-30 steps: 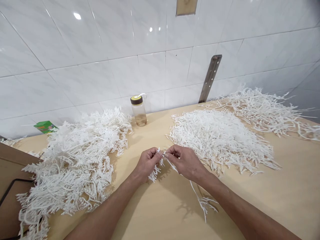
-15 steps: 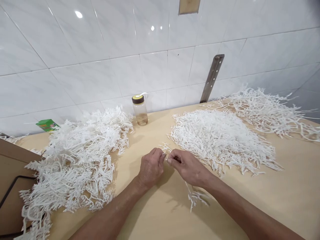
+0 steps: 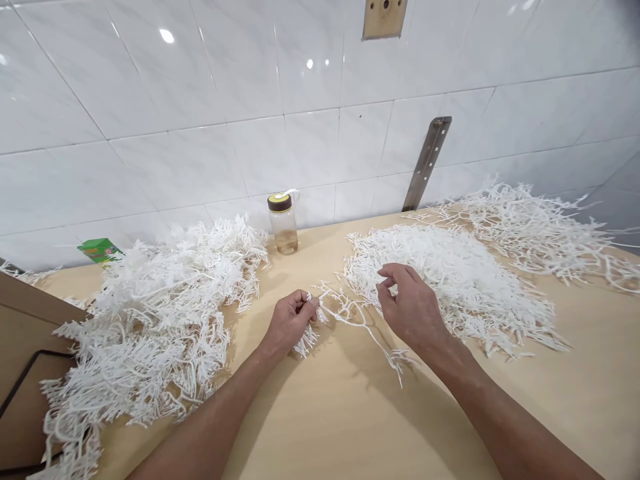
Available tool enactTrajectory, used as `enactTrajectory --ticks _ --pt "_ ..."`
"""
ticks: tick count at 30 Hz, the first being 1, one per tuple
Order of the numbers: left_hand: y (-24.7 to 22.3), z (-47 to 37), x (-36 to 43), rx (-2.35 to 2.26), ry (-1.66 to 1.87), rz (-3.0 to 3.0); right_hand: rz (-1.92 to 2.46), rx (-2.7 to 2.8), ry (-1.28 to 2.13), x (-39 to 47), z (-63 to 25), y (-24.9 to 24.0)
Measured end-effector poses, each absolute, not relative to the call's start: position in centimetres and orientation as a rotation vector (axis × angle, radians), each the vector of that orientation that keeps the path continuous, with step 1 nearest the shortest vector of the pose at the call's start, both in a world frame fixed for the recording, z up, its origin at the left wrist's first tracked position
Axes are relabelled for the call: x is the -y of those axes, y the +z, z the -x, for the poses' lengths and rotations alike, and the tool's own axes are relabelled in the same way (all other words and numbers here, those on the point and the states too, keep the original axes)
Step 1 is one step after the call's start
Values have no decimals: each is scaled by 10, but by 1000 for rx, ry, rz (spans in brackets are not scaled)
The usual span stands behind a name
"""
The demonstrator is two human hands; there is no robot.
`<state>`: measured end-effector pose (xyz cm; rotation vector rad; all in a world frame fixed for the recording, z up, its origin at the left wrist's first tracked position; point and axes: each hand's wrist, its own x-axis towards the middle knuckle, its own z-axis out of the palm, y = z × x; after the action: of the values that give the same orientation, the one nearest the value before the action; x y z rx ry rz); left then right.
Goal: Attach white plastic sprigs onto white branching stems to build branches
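My left hand is closed around a white branching sprig, which looks like plastic. Its thin stem reaches right over the table to a forked tip, and a tuft of fine white twigs pokes out below the fingers. My right hand hovers by the near left side of a pile of small white twigs. Thumb and forefinger are apart there, with nothing visible between them. The other fingers of that hand are curled and partly hidden.
A big heap of white branching sprigs covers the left, beside a cardboard box. Looser white strands lie at the back right. Near the tiled wall stand a lidded bottle, a green carton and a metal bracket.
My hands have parted. The right one has moved right and up to the pile and its fingers have opened. The left has shifted slightly left, still holding the sprig, now more in view.
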<state>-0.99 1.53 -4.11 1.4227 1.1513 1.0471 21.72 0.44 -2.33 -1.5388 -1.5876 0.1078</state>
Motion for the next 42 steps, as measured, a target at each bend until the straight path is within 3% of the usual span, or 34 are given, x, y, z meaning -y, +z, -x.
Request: enactTrajectory --ticks 6,9,20,42 --pt "-41 11 -16 -1169 1015 -1435 1327 1546 853 12 -183 -27" --pt "-42 10 -17 -1166 1027 -1458 1228 1541 1013 14 -167 -32" --pt "-42 11 -17 -1157 998 -1481 1255 1537 1137 -4 -164 -59" --pt "-46 15 -21 -1188 1038 -1448 1211 1414 1248 17 -143 -65"
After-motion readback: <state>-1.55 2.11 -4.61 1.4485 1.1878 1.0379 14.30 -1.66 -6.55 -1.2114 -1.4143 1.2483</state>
